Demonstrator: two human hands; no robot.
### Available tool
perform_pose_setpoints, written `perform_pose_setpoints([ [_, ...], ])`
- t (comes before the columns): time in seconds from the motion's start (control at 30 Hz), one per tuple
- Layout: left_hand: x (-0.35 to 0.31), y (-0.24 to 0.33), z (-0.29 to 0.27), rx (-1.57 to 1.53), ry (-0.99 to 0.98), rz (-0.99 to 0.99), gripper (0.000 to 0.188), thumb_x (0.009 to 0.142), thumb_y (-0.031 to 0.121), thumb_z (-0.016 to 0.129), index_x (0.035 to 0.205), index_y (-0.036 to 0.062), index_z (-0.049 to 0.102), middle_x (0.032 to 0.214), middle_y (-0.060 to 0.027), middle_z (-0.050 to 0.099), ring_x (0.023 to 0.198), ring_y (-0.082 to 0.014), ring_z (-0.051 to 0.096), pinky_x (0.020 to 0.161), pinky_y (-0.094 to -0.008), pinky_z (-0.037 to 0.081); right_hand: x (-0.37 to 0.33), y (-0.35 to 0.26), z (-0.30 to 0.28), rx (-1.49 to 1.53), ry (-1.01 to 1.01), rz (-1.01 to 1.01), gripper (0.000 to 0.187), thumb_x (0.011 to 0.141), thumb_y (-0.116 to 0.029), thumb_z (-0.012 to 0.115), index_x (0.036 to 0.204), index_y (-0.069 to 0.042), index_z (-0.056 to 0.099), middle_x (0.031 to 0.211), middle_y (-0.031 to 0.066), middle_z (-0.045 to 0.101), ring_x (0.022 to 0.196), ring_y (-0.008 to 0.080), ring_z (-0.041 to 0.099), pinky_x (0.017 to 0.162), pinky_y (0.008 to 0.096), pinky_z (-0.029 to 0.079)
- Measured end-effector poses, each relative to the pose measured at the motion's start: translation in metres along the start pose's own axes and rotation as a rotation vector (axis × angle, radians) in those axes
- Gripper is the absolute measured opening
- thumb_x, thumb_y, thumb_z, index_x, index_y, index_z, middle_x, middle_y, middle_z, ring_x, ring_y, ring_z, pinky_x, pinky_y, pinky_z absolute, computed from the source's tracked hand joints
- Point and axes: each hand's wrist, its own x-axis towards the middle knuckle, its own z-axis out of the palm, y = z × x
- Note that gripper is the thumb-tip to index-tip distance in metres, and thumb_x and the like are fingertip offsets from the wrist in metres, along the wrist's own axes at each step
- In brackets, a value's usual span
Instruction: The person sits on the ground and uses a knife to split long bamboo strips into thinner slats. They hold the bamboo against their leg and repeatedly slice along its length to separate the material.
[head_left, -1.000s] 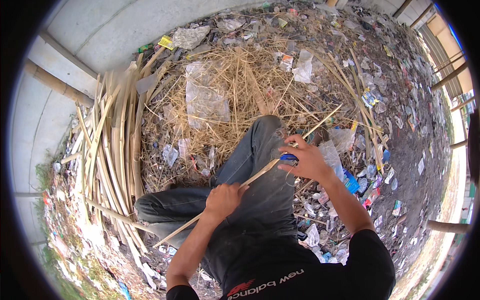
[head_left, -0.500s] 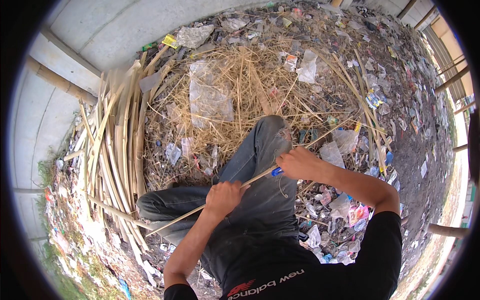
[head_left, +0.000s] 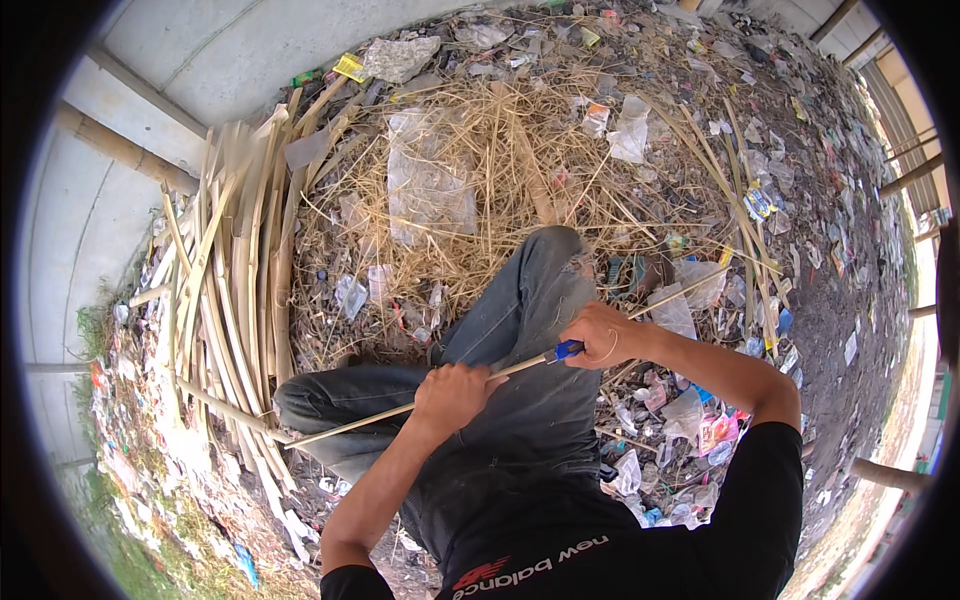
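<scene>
Our left hand (head_left: 452, 397) is closed around the strip (head_left: 525, 365), and our right hand (head_left: 596, 335), farther forward and to its right, grips the blue tool (head_left: 567, 350) at the strip. From beyond our left hand, the strip's long axis slants forward and rightward through both hands, the tool lying nearer our right.
</scene>
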Motion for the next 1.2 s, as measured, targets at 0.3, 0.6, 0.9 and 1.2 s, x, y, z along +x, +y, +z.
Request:
perform_pose_setpoints([
  [0.3,-0.004,0.005,0.012,-0.042,-0.034,-0.056,0.049,0.101,0.052,0.063,0.087,0.0072,0.076,0.073,-0.0207,0.070,0.066,-0.0422,0.071,0.063,-0.0521,0.059,-0.002,-0.010,0.005,0.494,-0.053,0.107,0.023,0.085,-0.014,0.077,0.071,-0.004,0.062,0.054,0.0096,0.054,0.054,0.0291,0.063,0.052,0.0440,0.045],
  [0.6,-0.017,-0.015,-0.008,-0.221,-0.082,-0.207,0.046,0.102,0.044,0.063,0.082,0.0042,0.072,0.070,-0.0240,0.068,0.074,-0.0471,0.069,0.069,-0.0566,0.056,0.002,-0.078,-0.068,0.842,0.511,0.316,0.022,0.097,-0.017,0.076,0.085,-0.005,0.062,0.067,-0.0021,0.061,0.058,0.0058,0.057,0.053,0.0250,0.043],
  [0.9,-0.040,-0.032,-0.019,-0.253,-0.057,-0.256,0.048,0.107,0.046,0.053,0.091,0.0036,0.067,0.074,-0.0259,0.068,0.076,-0.0510,0.067,0.070,-0.0597,0.052,-0.088,0.004,-0.062,-0.210,0.957,1.140,0.074,0.095,-0.056,0.073,0.134,0.005,0.056,0.086,0.0177,0.071,0.074,0.0374,0.070,0.070,0.0466,0.054],
  [1.2,0.005,0.005,0.006,-0.219,-0.060,-0.173,0.054,0.106,0.050,0.055,0.086,0.0009,0.063,0.069,-0.0280,0.067,0.068,-0.0511,0.068,0.066,-0.0602,0.055,-0.046,-0.048,0.040,0.073,0.553,0.780,0.052,0.108,-0.046,0.054,0.089,0.002,0.062,0.076,0.0284,0.067,0.078,0.0527,0.066,0.072,0.0584,0.051],
])
